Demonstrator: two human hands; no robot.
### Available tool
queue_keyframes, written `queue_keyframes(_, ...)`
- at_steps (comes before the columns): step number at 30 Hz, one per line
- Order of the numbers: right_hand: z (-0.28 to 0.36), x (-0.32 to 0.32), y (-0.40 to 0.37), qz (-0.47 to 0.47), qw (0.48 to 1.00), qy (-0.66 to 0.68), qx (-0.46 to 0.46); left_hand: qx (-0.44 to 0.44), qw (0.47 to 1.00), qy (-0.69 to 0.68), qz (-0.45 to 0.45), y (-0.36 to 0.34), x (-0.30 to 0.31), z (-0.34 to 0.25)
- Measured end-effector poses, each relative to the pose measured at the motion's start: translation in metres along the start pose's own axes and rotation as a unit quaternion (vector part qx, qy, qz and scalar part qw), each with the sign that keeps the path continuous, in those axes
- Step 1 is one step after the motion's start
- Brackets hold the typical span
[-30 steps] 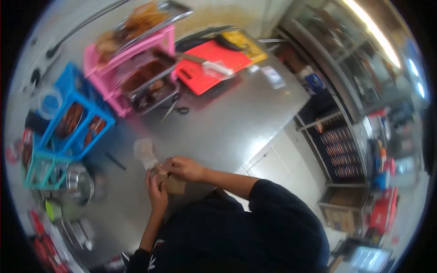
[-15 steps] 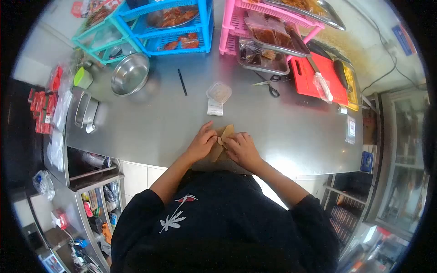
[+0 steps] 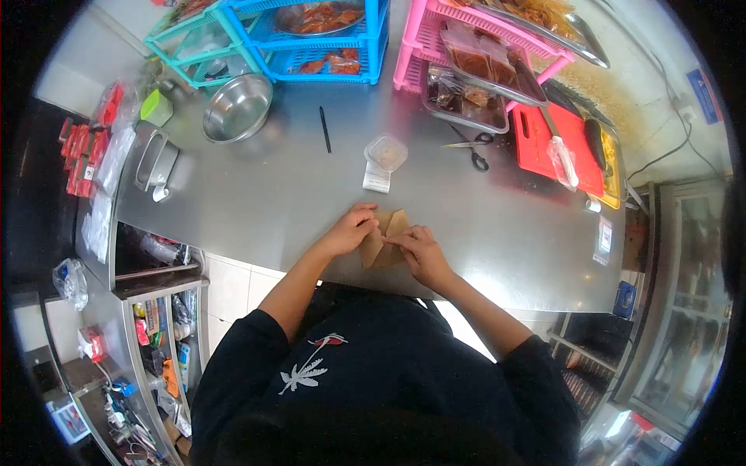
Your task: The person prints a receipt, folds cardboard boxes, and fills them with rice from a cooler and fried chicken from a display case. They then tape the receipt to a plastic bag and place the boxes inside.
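Near the front edge of the steel table, both hands are on a small brown folded cardboard piece, its flaps standing up. My left hand grips its left side, fingers bent round the edge. From the right, my right hand has its thumb and fingers closed on a flap near the middle. Just beyond lies a clear lidded tub, resting partly on a white printed slip.
A black pen and steel bowl lie at the left. Scissors, a red cutting board with a knife, and a pink rack are at the right. A blue rack stands behind.
The view has shifted, so the table items appear further right. The cardboard's flaps have spread apart and its folded shape looks more open. My right hand has moved slightly right.
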State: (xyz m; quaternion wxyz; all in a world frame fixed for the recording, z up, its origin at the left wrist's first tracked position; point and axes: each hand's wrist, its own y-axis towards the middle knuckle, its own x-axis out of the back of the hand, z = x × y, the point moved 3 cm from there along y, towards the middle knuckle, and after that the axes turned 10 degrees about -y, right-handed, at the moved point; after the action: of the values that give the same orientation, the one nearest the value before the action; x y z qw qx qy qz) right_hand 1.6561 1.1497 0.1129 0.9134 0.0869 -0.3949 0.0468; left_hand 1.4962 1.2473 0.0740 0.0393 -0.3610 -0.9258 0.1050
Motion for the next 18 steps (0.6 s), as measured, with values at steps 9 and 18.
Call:
queue_keyframes(9, 0.0017, -0.0031, 0.001, 0.003, 0.999, -0.02, 0.025, -0.022, 0.997, 0.077, -0.016, 0.0008, -0.0022, -0.0002)
queue_keyframes(18, -0.0021, -0.0059, -0.0003, -0.031, 0.999, -0.011, 0.033, 0.008, 1.0, 0.014, -0.026, -0.0021, -0.0057, -0.0024)
